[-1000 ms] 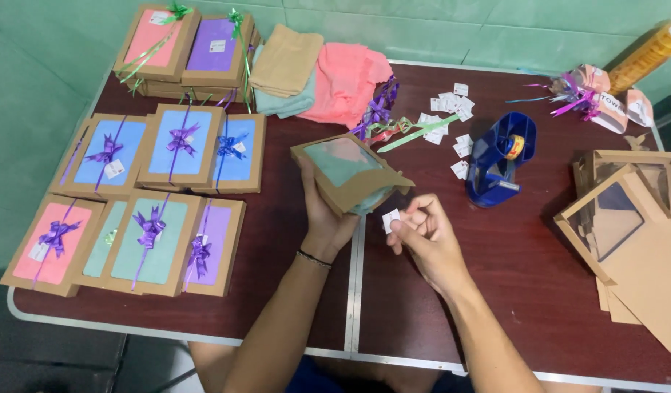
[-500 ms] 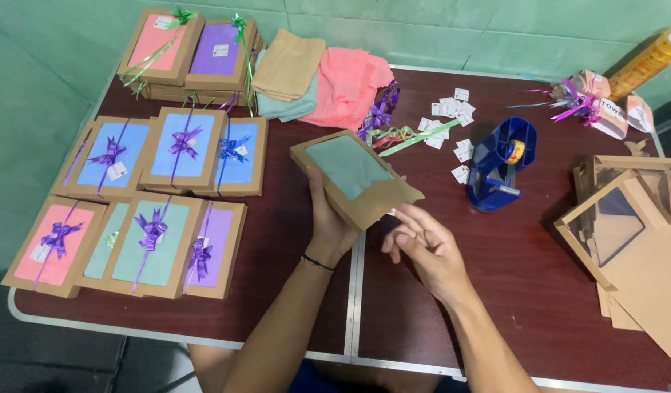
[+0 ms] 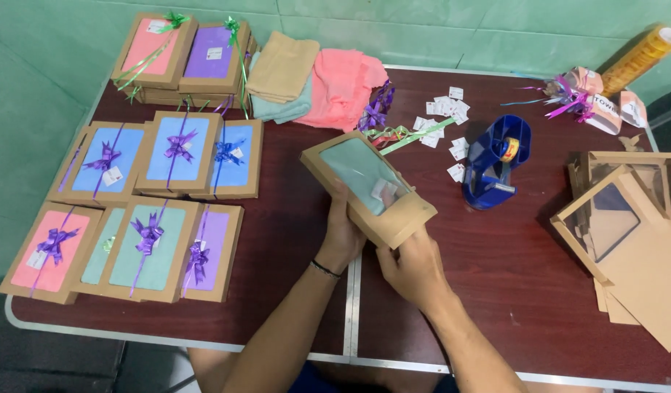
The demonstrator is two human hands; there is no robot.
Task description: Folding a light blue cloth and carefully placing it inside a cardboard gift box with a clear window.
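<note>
My two hands hold a brown cardboard box [image 3: 364, 182] above the middle of the dark red table [image 3: 292, 291]. Its clear window faces up and shows a teal cloth inside. A small white tag [image 3: 385, 191] lies on the window. My left hand [image 3: 343, 233] grips the box's near long side, thumb on the window's edge. The box's lower right end sits in my right hand [image 3: 412, 266].
Several closed boxes tied with purple bows [image 3: 168, 156] lie at the left, with more stacked at the back left [image 3: 183, 54]. Folded cloths [image 3: 317, 76] and loose white tags [image 3: 445, 109] lie at the back. A blue tape dispenser [image 3: 495, 164] stands right of centre, and empty window boxes [image 3: 626, 225] lie at the right.
The box has tilted so that its window faces up. My right hand, which held a small white tag beside the box, now grips the box's end, and the tag lies on the window.
</note>
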